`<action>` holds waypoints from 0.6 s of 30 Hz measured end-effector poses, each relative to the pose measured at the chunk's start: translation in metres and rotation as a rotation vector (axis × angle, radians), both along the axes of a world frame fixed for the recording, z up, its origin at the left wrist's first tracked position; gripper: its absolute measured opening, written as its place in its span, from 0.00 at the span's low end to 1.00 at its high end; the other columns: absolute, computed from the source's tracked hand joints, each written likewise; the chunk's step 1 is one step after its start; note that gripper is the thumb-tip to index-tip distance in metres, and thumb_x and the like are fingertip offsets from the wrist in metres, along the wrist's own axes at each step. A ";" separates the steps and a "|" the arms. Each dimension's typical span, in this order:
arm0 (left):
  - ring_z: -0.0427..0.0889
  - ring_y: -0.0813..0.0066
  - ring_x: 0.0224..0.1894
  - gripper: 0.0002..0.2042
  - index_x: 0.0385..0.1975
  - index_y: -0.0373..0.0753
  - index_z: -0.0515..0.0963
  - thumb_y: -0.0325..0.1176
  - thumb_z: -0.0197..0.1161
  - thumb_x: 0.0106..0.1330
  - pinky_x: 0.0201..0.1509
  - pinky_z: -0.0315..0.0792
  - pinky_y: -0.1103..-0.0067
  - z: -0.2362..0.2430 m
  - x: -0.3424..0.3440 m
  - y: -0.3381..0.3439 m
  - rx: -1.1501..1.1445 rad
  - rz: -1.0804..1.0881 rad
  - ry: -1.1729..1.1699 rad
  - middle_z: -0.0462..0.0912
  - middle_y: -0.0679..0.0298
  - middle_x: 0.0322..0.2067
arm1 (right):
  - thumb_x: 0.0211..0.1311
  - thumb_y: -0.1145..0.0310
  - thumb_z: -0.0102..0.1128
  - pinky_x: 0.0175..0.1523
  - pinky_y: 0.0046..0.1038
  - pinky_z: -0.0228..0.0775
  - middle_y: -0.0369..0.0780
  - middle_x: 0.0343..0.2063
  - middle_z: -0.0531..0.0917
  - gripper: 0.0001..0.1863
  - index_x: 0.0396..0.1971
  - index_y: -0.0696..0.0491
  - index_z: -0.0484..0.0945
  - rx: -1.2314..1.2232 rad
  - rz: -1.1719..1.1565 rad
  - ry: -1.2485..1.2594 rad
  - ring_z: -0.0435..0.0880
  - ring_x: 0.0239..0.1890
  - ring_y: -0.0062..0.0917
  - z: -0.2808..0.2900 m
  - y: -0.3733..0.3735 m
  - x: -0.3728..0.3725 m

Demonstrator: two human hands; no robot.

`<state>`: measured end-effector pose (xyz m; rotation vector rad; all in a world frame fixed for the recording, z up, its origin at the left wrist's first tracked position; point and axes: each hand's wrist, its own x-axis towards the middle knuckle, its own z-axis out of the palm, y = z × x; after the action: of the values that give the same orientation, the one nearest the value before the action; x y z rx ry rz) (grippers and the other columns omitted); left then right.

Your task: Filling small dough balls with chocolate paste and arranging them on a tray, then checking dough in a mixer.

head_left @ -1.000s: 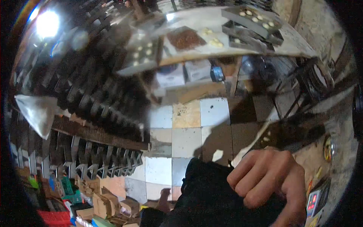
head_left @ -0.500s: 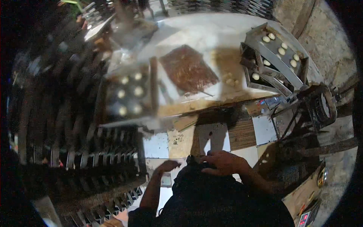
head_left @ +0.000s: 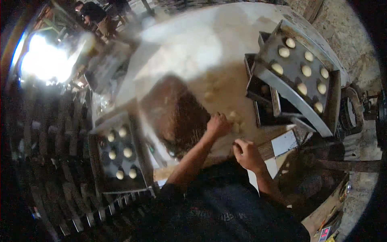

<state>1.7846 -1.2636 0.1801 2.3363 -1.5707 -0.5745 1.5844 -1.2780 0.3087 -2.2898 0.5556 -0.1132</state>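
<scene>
Dough pieces (head_left: 236, 121) are seen in the head view, lying in a small pale heap on the floury table (head_left: 193, 44), near the middle of the picture. The left hand (head_left: 218, 125) is curled into a loose fist and is pressed against the near left side of that heap. Whether a piece is held inside the fist cannot be told. The right hand (head_left: 246, 154) is also curled shut, a little nearer to the person and apart from the heap, at the table's near edge. What is inside it, if anything, cannot be told.

A brown board (head_left: 175, 115) is laid on the table just left of the left hand. To the near left, a dark metal tray (head_left: 117, 155) is filled with round dough balls (head_left: 128, 152) in two rows. To the far right, a tilted metal tray (head_left: 302, 70) is loaded with more dough balls (head_left: 306, 70), and it is stacked on other dark pans.

Half a second ago both hands were kept close to the body, off the table. Now both have been moved out to the dough, so work on the heap seems to be begun. The view has also been swung lower and closer to the table.
</scene>
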 end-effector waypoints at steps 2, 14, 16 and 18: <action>0.73 0.47 0.51 0.24 0.43 0.27 0.73 0.47 0.58 0.61 0.50 0.70 0.60 0.001 -0.015 -0.002 -0.258 -0.077 -0.185 0.76 0.43 0.42 | 0.62 0.66 0.51 0.48 0.41 0.70 0.53 0.40 0.78 0.16 0.46 0.60 0.73 -0.003 -0.323 -0.052 0.77 0.44 0.48 -0.015 -0.033 0.016; 0.80 0.63 0.35 0.10 0.37 0.34 0.66 0.28 0.60 0.62 0.38 0.72 0.75 0.097 0.018 0.077 -0.312 0.511 0.608 0.80 0.51 0.35 | 0.67 0.55 0.44 0.65 0.64 0.27 0.50 0.67 0.49 0.29 0.66 0.48 0.56 -0.471 0.059 0.181 0.40 0.70 0.51 -0.082 -0.070 0.048; 0.80 0.65 0.34 0.09 0.37 0.34 0.66 0.26 0.60 0.61 0.36 0.72 0.76 0.098 0.016 0.099 -0.296 0.559 0.503 0.80 0.51 0.35 | 0.66 0.53 0.45 0.65 0.64 0.27 0.49 0.68 0.48 0.31 0.66 0.46 0.55 -0.501 0.090 0.238 0.37 0.70 0.50 -0.085 -0.073 0.043; 0.81 0.65 0.34 0.08 0.37 0.35 0.67 0.24 0.59 0.61 0.34 0.72 0.77 0.113 0.018 0.112 -0.462 0.614 0.393 0.80 0.52 0.34 | 0.64 0.50 0.48 0.66 0.61 0.29 0.49 0.68 0.48 0.34 0.66 0.49 0.55 -0.525 0.053 0.202 0.37 0.70 0.51 -0.098 -0.077 0.040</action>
<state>1.8023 -1.1516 0.2935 2.0280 -0.6665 -0.4236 1.6241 -1.3552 0.2104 -2.8472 0.6230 0.0014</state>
